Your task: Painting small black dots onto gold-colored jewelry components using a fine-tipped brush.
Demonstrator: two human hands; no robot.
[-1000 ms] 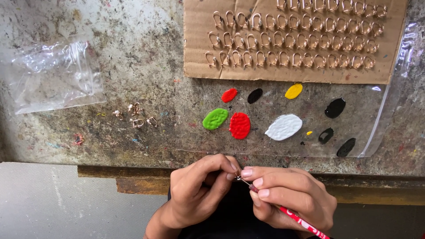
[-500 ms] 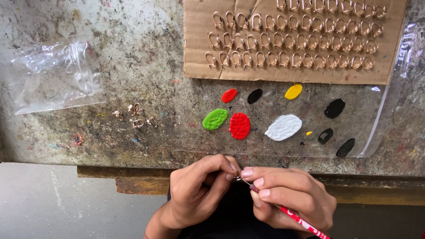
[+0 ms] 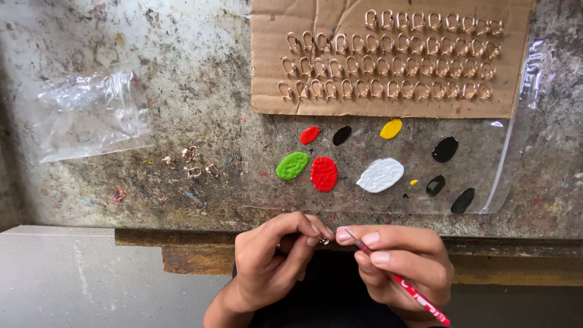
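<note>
At the lower centre of the frame, a tiny rose-gold metal clasp is pinched between the thumb and forefinger of the left hand, whose fingers are curled closed around it. The right hand is closed in a pencil grip on a thin red-handled paintbrush, and the brush tip is held against the clasp just below the front edge of the stained grey worktop. The step in hand appears to be the painting of this small piece; which colour is on the brush cannot be told. The next move, by judgement, calls for a very steady tip and a firm pinch, since the piece is small and easily dropped.

A clear plastic sheet is laid on the worktop at the centre right as a palette. On it are seen 2 red blobs, 1 green blob, 1 white blob, 1 yellow blob and 4 black blobs.

Above it, at the upper right of the frame, a flat piece of brown cardboard is set with 3 rows of the same rose-gold clasps, hooked in close order.

At the upper left, a crumpled clear plastic bag is lying, seemingly empty. Near it, to its right, a few loose clasps are scattered on the bare worktop.
</note>
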